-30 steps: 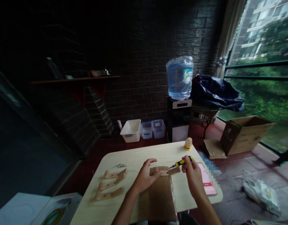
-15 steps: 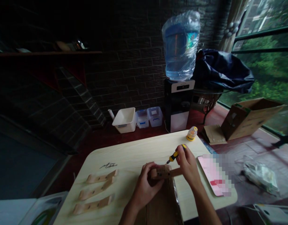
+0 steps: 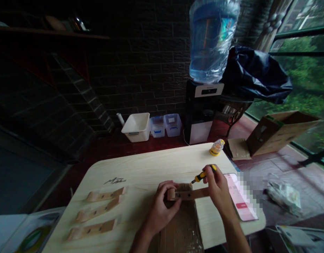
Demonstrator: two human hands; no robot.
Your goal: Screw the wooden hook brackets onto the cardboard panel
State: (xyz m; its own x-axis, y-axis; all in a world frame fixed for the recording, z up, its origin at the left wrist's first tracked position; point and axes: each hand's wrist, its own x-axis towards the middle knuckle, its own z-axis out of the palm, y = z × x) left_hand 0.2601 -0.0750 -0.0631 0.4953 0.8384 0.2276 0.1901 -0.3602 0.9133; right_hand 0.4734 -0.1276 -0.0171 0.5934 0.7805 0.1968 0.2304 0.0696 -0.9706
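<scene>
A wooden strip [image 3: 200,193] with dark holes lies across a brown taped cardboard box [image 3: 181,225] on the table. My left hand [image 3: 162,207] grips the strip's curled left end, thumb below and fingers above. My right hand [image 3: 217,186] holds a yellow and black screwdriver [image 3: 201,176], its tip pointing down-left near the box's far edge, and is also at the strip's right end. Three similar wooden pieces [image 3: 97,212] lie at the left of the table, with several dark screws [image 3: 116,180] beyond them.
On the pale table [image 3: 140,161] are a clear and yellow container [image 3: 217,147] and a pink-screened phone [image 3: 240,196]. Behind stand a water dispenser [image 3: 201,116], a white basket [image 3: 137,127] and clear bins [image 3: 172,125]. An open carton [image 3: 272,133] is at the right.
The view has shifted slightly. The strip now lies more level, and the screwdriver and my right hand sit a little farther right of my left hand.
</scene>
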